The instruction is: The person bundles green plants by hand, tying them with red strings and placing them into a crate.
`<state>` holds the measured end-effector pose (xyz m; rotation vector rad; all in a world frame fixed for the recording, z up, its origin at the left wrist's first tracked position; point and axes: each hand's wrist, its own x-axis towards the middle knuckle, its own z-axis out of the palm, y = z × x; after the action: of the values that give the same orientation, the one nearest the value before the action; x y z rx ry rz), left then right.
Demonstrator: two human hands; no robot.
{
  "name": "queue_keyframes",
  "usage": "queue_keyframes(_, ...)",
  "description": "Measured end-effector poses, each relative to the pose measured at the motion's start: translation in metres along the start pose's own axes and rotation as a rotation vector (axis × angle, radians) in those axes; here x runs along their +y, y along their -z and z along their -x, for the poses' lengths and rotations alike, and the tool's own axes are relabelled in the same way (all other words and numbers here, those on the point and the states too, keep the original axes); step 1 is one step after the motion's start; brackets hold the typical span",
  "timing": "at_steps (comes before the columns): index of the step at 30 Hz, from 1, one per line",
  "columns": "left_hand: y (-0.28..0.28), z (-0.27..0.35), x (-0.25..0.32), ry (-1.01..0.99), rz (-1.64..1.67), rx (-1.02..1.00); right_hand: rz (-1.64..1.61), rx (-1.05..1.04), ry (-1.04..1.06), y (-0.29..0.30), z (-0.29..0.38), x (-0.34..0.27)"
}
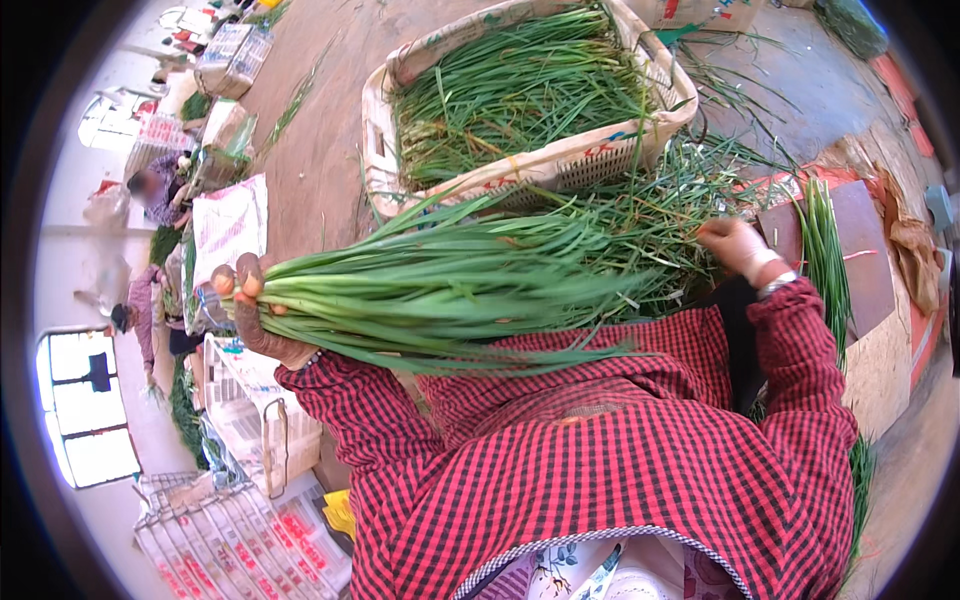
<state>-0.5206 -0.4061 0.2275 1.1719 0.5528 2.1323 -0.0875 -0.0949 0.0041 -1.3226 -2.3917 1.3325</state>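
Observation:
My left hand (259,304), in a soiled glove with bare fingertips, is closed round the pale stem ends of a big bunch of green garlic chives (435,289). The leaves fan out to the right across my lap, blurred at their tips. My right hand (731,244), in a pale glove, is raised past the leaf tips, its fingers curled in; whether it pinches anything cannot be told. Below it and to its left lies a heap of loose leaves and trimmings (660,217). To its right, a smaller bunch of chives (823,262) rests on a brown board (870,255).
A white plastic crate (540,169) full of chives stands beyond the bunch. Stacked crates (247,547) and a white crate with a metal handle (262,420) are at the left. Two co-workers (157,187) are farther off at the left. Brown paper (911,262) lies at the right.

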Motion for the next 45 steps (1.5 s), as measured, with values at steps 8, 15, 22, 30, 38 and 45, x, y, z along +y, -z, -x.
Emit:
queue_keyframes(8,0.026,-0.021,0.019,0.017,0.134,-0.759,-0.452,-0.061,0.613,-0.01,0.039,-0.199)
queue_keyframes(15,0.011,0.0,0.032,-0.077,-0.002,-0.666,-0.733,-0.637,0.321,-0.07,0.064,-0.252)
queue_keyframes(22,0.016,0.014,0.032,-0.148,-0.048,-0.584,-0.177,-0.049,0.963,-0.102,0.072,-0.253)
queue_keyframes(30,0.016,0.027,0.039,-0.176,-0.096,-0.529,-0.055,-0.108,1.044,-0.09,0.065,-0.26)
queue_keyframes(38,0.02,0.034,0.044,-0.193,-0.113,-0.489,-0.456,-0.018,0.287,-0.037,0.037,-0.126)
queue_keyframes(45,0.019,0.029,0.04,-0.22,-0.089,-0.448,0.242,0.202,0.425,-0.023,0.025,-0.087)
